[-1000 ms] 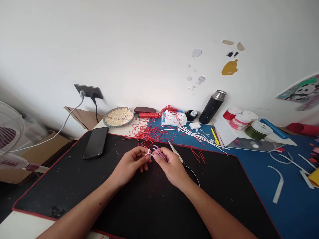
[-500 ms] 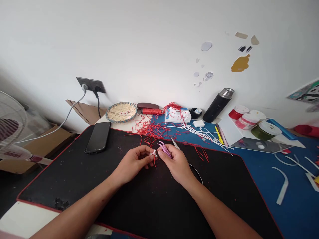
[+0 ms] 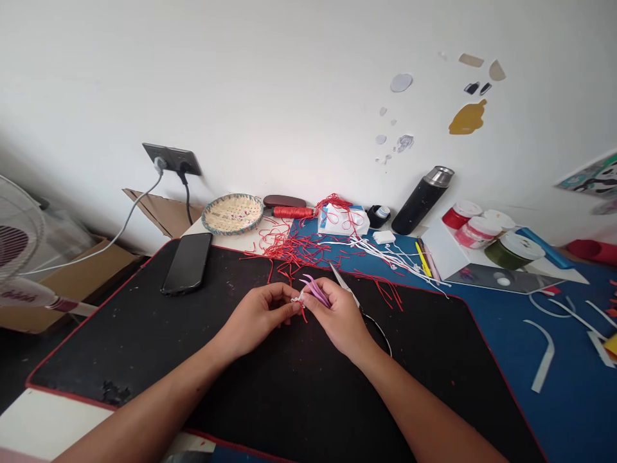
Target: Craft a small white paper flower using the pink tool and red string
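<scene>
Between my fingertips is a small white and red cord knot (image 3: 298, 300), with a short red end hanging below it. My left hand (image 3: 265, 313) pinches the knot from the left between thumb and fingers. My right hand (image 3: 340, 316) is closed around purple tweezers (image 3: 315, 291), whose curved tips point up and to the left. Its thumb and forefinger also meet the knot's right side. Just beyond the right hand lie scissors (image 3: 341, 278), their blades showing and most of the rest covered by the hand.
A black mat (image 3: 270, 399) lies under my hands, with a phone (image 3: 187, 263) at its left. Red cord pieces (image 3: 299, 249) and white cords (image 3: 400, 258) are scattered behind. A woven basket (image 3: 232, 214), black flask (image 3: 423, 200) and thread spools (image 3: 513, 249) stand near the wall.
My right thumb and forefinger have moved in to touch the knot, with the tweezers still in that hand. The red end has shifted slightly right. The camera view has shifted a little.
</scene>
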